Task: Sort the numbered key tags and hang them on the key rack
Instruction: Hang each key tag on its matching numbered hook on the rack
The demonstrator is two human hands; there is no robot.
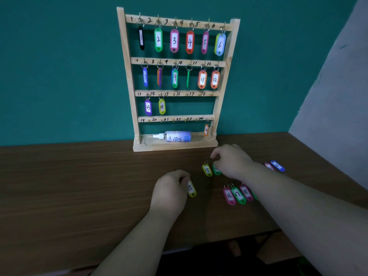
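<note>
One broad brown desk (79,186) fills the lower half of the frame, set against a teal wall (59,66). At upper centre the wooden key rack (127,76) stands at the desk's far edge with four numbered bars. The top bar carries tags 1 to 6 and the second has tags on hooks 7 to 12. The third holds only purple tag 13 (148,107) and yellow-green tag 14 (161,106), and an orange tag (206,130) hangs at the right end of the lowest bar. At centre frame the left hand (171,188) curls its fingers round the top of a yellow tag (192,189). The right hand (233,161), right of centre, sits knuckles up over a green tag (216,170); whether its curled fingers pinch anything I cannot tell. A spray bottle (177,136) lies on its side in the rack's base tray. Loose on the desk are a second yellow tag (207,169) marked 15 just left of the green one, tags 16 (229,195), 17 (238,195) and 18 (246,192) side by side lower right, and a blue tag (277,165) farther right.
</note>
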